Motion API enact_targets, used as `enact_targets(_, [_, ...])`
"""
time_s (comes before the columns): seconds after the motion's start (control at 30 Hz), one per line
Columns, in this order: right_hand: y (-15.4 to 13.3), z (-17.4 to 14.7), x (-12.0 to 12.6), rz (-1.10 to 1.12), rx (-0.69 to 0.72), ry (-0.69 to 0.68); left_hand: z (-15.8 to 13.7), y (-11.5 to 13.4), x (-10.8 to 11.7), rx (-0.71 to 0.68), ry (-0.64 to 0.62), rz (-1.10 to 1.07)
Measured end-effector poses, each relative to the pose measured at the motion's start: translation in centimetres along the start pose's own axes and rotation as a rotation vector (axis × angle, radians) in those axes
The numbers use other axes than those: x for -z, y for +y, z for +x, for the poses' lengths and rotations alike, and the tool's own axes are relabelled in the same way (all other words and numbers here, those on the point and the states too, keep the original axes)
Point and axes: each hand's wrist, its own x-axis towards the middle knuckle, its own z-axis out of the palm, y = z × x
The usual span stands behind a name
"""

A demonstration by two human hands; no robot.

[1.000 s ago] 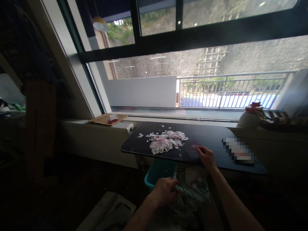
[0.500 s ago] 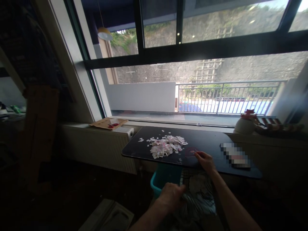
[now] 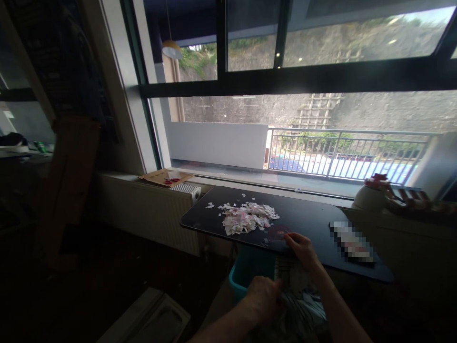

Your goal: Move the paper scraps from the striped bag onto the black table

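Observation:
A clear, flat piece with a reddish tint (image 3: 277, 233), perhaps plastic, is at the near edge of the dark table (image 3: 303, 214). My right hand (image 3: 300, 247) pinches its right end between thumb and fingers. To its left lies a heap of small white and pinkish paper scraps (image 3: 246, 217), with a few loose bits around it. Lower down, my left hand (image 3: 262, 293) is closed in front of my striped clothing, beside a teal bin (image 3: 237, 286); whatever it may hold is hidden.
A blurred-out flat object (image 3: 352, 242) lies on the table's right part. Red-handled scissors (image 3: 172, 181) rest on brown paper (image 3: 153, 176) on the sill at left. A white jug-like container (image 3: 369, 196) stands at right, and a pale box (image 3: 160, 312) is on the floor.
The view has swung slightly, shifting the scene. My right hand has moved a little left along the table with the clear piece. My left hand stays closed near the bin.

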Motion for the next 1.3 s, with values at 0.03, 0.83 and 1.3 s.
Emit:
enact_targets(0.03, [0.0, 0.0, -0.1, -0.006, 0.0, -0.011, 0.0, -0.1, -0.2, 0.004, 0.003, 0.002])
enact_targets(0.83, [-0.9, -0.2, -2.1, -0.015, 0.045, 0.158, 0.4, -2.5, -0.1, 0.01, 0.059, 0.03])
enact_targets(1.3, [-0.8, -1.0, -3.0, -0.027, 0.094, 0.013, 0.2, -2.0, 0.0, -0.008, -0.016, 0.04])
